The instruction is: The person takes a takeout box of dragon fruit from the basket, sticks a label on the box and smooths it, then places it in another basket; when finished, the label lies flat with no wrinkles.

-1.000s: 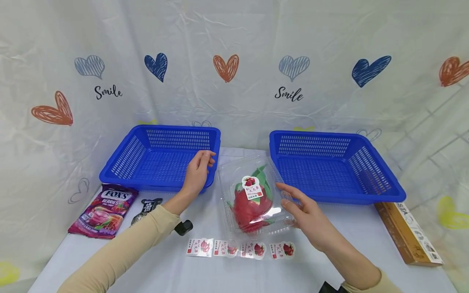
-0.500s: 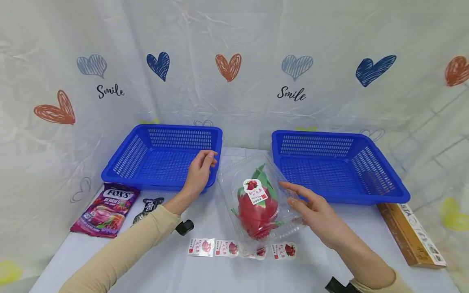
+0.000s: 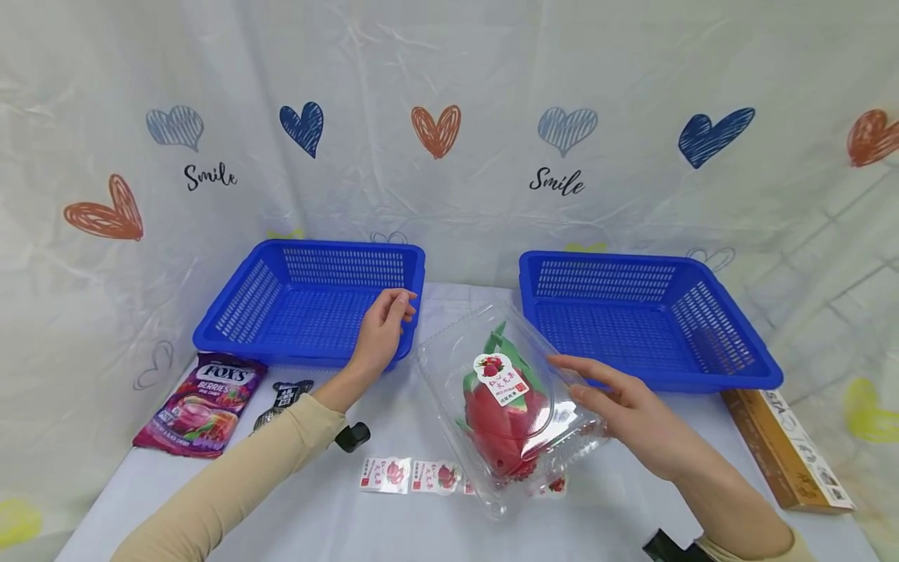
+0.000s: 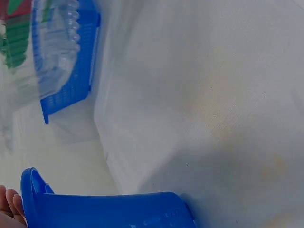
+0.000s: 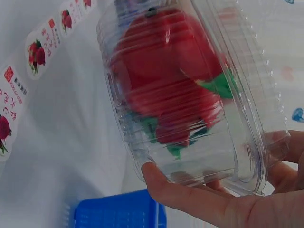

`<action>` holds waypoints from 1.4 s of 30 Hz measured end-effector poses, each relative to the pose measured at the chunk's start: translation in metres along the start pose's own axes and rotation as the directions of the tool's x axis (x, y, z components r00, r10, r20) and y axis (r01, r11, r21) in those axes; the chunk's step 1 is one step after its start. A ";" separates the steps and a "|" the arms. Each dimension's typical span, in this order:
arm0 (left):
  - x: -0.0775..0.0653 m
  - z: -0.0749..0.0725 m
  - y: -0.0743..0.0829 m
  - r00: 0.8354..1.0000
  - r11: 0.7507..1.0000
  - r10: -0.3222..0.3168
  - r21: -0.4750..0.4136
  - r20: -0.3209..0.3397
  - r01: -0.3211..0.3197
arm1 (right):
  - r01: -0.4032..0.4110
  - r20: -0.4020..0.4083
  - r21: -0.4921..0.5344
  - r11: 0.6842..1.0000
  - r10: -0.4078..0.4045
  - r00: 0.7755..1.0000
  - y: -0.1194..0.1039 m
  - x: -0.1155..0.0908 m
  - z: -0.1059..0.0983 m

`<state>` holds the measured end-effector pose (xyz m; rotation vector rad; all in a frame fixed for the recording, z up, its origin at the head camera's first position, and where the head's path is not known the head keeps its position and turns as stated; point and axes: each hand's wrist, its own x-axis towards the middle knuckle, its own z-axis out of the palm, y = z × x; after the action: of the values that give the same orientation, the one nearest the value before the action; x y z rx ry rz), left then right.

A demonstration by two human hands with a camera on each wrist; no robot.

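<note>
A clear plastic clamshell box [image 3: 456,351] with a red, green-leaved dragon fruit [image 3: 502,417] inside is held by its right side in my right hand [image 3: 635,414]. A white sticker [image 3: 501,378] with a fruit picture is on its lid. In the right wrist view, fingers [image 5: 190,202] and thumb grip one end of the box, raised off the table. My left hand [image 3: 381,328] hangs loosely curled at the right rim of the left blue basket [image 3: 295,355], holding nothing. Its fingertips [image 4: 12,202] show past the basket's edge in the left wrist view; contact cannot be told.
A row of fruit stickers [image 3: 386,474] lies on the white table, partly behind the box. A second blue basket [image 3: 653,378] stands right. A purple candy bag [image 3: 200,406] and a small black packet [image 3: 284,398] lie left; a long brown box [image 3: 779,453] lies right.
My right hand has moved right and toward me with the clamshell box, which has turned and now covers more of the sticker row. My left hand has stayed in place.
</note>
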<state>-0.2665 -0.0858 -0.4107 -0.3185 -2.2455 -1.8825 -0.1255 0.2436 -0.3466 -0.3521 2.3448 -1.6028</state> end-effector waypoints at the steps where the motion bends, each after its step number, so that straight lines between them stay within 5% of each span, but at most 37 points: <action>1: 0.000 0.000 0.000 1.000 1.000 -0.005 -0.003 0.002 0.005 | 0.001 0.003 0.008 1.000 -0.001 1.000 0.000 -0.001 -0.002; 9: 0.000 0.000 0.001 0.998 1.000 -0.012 0.023 0.060 0.011 | 0.002 -0.034 0.093 0.996 0.001 0.999 -0.004 -0.007 -0.013; 18: -0.009 0.011 0.003 0.979 0.995 0.097 -0.038 0.181 -0.092 | -0.007 -0.169 0.142 0.990 0.031 0.985 -0.009 0.007 -0.015; 21: -0.012 0.018 0.010 0.960 0.989 0.147 -0.054 0.239 -0.138 | -0.013 -0.215 0.184 0.983 0.053 0.975 -0.009 0.016 -0.015; 27: -0.015 0.036 0.023 0.893 0.977 0.211 -0.054 0.397 -0.206 | 0.007 -0.272 0.216 0.976 0.053 0.961 -0.007 0.030 -0.015; 33: -0.012 0.046 0.028 0.886 0.990 0.106 0.033 0.451 -0.136 | 0.021 -0.311 0.173 0.985 0.034 0.950 -0.007 0.035 -0.018; 38: -0.005 0.052 0.037 0.872 0.999 0.035 -0.039 0.489 -0.018 | 0.032 -0.336 0.182 0.983 0.031 0.941 -0.007 0.039 -0.018; 42: 0.000 0.056 0.040 0.882 0.997 0.000 -0.065 0.472 0.035 | 0.030 -0.337 0.196 0.980 0.039 0.941 -0.004 0.043 -0.019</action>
<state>-0.2552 -0.0240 -0.3827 -0.8580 -2.4750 -2.0750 -0.1719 0.2433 -0.3405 -0.0253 2.3850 -2.0127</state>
